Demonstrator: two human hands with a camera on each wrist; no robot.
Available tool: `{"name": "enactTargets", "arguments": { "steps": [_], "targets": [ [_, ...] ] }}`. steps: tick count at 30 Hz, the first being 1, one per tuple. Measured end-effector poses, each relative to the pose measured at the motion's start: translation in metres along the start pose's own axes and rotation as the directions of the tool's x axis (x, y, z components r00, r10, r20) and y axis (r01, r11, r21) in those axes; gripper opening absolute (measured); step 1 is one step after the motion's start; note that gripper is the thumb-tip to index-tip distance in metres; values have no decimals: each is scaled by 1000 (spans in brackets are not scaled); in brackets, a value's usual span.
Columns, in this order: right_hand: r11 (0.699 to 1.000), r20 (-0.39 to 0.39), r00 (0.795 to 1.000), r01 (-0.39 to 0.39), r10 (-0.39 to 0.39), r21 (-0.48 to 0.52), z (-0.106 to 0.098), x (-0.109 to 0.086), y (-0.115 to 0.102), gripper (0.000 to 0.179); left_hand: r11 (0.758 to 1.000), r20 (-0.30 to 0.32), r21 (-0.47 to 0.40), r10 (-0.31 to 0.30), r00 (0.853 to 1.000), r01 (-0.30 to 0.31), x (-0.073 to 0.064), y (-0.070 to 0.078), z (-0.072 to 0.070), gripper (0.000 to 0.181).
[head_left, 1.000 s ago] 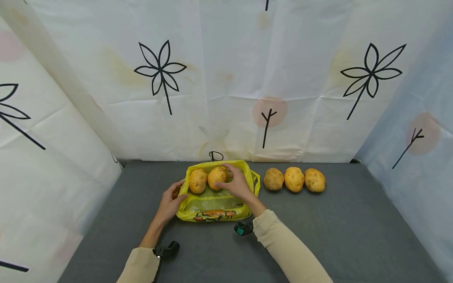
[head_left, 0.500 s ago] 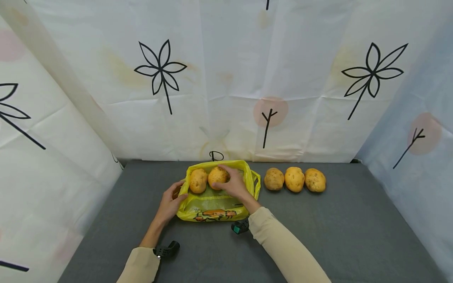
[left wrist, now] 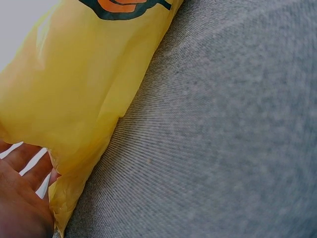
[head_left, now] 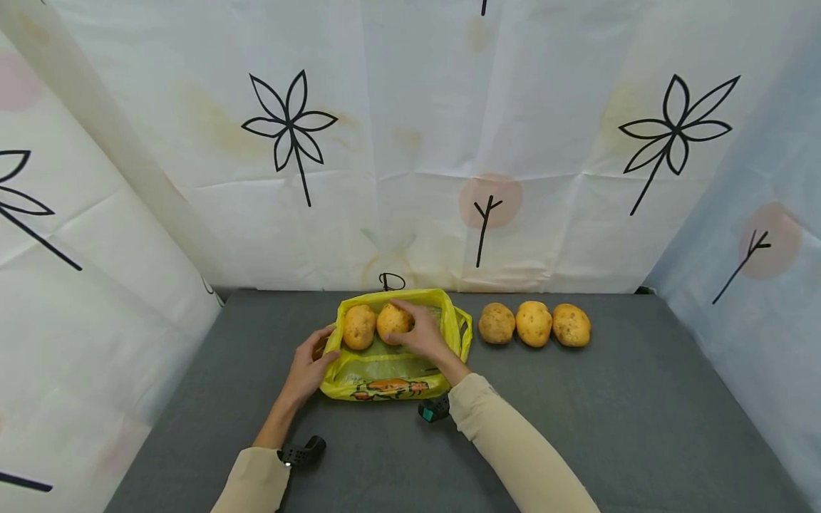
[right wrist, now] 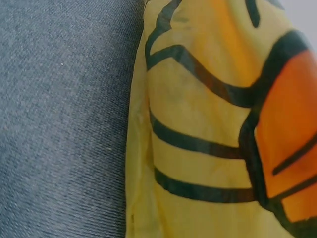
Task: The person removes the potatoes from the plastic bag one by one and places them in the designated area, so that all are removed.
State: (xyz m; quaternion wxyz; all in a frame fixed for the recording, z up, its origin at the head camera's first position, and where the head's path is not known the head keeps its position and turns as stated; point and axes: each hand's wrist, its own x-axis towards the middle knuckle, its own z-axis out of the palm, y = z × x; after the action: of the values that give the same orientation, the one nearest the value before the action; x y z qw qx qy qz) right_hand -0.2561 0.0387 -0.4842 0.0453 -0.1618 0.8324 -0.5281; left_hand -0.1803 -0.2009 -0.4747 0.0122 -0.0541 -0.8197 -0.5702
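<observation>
Grip of the right hand clasps a rounded potato inside the crinkled yellow plastic bag, a second potato at its 9 o'clock; the left hand pinches the bag's 9 o'clock edge. Three lumpy potatoes sit at its 3 o'clock on the grey woven bench. Since a second ago, the right hand has edged toward 9 o'clock. Both wrist views crop the orange print.
</observation>
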Motion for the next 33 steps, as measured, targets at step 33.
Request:
{"name": "enactTargets", "arguments": {
  "steps": [33],
  "targets": [
    [980, -16, 988, 155, -154, 127, -38, -32, -32, 70, 1000, 15, -4, -17, 1000, 17, 1, 0, -1, 51]
  ]
}}
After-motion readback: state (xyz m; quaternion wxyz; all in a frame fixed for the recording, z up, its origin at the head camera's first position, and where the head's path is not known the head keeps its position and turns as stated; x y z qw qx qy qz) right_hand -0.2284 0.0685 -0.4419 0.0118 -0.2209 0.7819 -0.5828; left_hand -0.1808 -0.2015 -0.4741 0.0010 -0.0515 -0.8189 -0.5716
